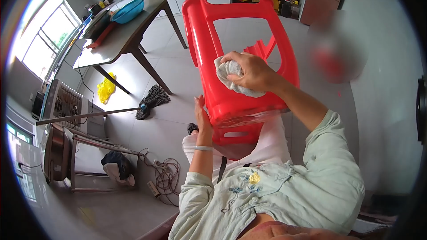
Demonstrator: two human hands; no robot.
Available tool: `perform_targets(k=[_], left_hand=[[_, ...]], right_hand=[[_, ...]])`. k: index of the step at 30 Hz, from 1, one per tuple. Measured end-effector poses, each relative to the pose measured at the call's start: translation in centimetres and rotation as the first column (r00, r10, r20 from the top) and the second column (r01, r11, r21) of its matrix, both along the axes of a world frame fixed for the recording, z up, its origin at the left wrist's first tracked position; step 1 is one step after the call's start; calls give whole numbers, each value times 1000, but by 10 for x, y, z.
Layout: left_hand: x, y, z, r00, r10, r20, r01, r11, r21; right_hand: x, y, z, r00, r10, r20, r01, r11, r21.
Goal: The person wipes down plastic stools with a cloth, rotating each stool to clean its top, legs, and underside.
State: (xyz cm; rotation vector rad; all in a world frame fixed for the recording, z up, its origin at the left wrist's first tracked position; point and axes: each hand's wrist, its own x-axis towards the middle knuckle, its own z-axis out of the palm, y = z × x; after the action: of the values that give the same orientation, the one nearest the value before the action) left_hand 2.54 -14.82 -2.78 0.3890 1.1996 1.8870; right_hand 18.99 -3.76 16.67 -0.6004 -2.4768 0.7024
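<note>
A red plastic stool (202, 58) lies tipped over my lap, its legs pointing away from me. My right hand (253, 72) is closed around a bunched, light grey cloth (229, 73) and presses it on the stool's upper side, just below the large opening. Beside the stool's near left corner is my left hand (203, 115). Its visible fingers stretch upward along the edge and are not wrapped round it; part of the hand is hidden by the stool. A second red piece with a slot (235, 134) shows below the stool's near end.
To the left stands a table (147, 18) with a blue basin (128, 10). A mop (153, 100) and a yellow plastic bag (106, 88) lie on the floor. Coiled cable (167, 173) is near my left elbow. A blurred grey and red shape (336, 55) appears at right.
</note>
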Motion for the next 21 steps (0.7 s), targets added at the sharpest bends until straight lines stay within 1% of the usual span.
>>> perform_targets(k=[1, 2, 4, 5, 7, 8, 9, 10, 12, 13, 15, 16, 17, 18, 19, 20, 21], left_hand=[[-2, -3, 18, 981, 108, -161, -104, 994, 36], [-4, -6, 38, 980, 118, -159, -112, 993, 44], [-6, -8, 72, 925, 47, -377, 22, 984, 177], [-3, -3, 80, 927, 56, -371, 15, 983, 184], [8, 8, 87, 849, 59, -525, 38, 984, 172], [11, 9, 87, 850, 62, -522, 40, 983, 181], [11, 10, 87, 882, 56, -468, 42, 980, 197], [9, 10, 88, 909, 48, -413, 45, 976, 212], [7, 11, 84, 893, 76, -444, 38, 970, 241], [5, 11, 80, 874, 103, -475, 27, 965, 260], [-5, 18, 56, 871, 89, -484, 39, 968, 248], [-9, 20, 49, 866, 80, -493, 42, 972, 233], [-8, 15, 55, 864, 71, -498, 54, 971, 232], [-8, 8, 63, 916, 34, -399, 53, 978, 204], [-7, 3, 71, 956, 0, -294, 53, 983, 175], [-5, 1, 76, 954, -9, -299, 62, 983, 170], [-1, 0, 79, 948, 30, -317, 43, 975, 219]], right_hand=[[-2, -1, 0, 1000, 8, 1, -8, 1000, 5], [-3, 0, 1, 1000, 13, 9, -14, 999, 38], [-7, -1, 3, 999, 26, 24, -28, 997, 78], [-7, -4, 3, 999, 34, 18, -36, 997, 74], [-11, -5, 1, 999, 40, 19, -42, 996, 79], [-12, -4, 0, 999, 35, 29, -38, 990, 137], [-15, -3, 1, 999, 27, 36, -33, 980, 195], [-18, -5, 4, 999, 22, 35, -29, 978, 205], [-29, -11, 12, 1000, -3, -29, 17, 869, 495], [-38, -12, 12, 1000, -8, -28, 21, 866, 500], [-60, -12, 4, 946, 302, -119, -132, 694, 708], [-69, -10, 1, 949, 292, -123, -121, 694, 709], [-77, -6, -1, 944, 331, -9, -234, 686, 689], [-86, -2, -1, 923, 371, 102, -343, 673, 655], [-95, 2, 3, 926, 364, 97, -335, 677, 656], [-104, 9, 8, 938, 315, 142, -331, 703, 629], [-113, 17, 14, 945, 267, 188, -326, 729, 602]])
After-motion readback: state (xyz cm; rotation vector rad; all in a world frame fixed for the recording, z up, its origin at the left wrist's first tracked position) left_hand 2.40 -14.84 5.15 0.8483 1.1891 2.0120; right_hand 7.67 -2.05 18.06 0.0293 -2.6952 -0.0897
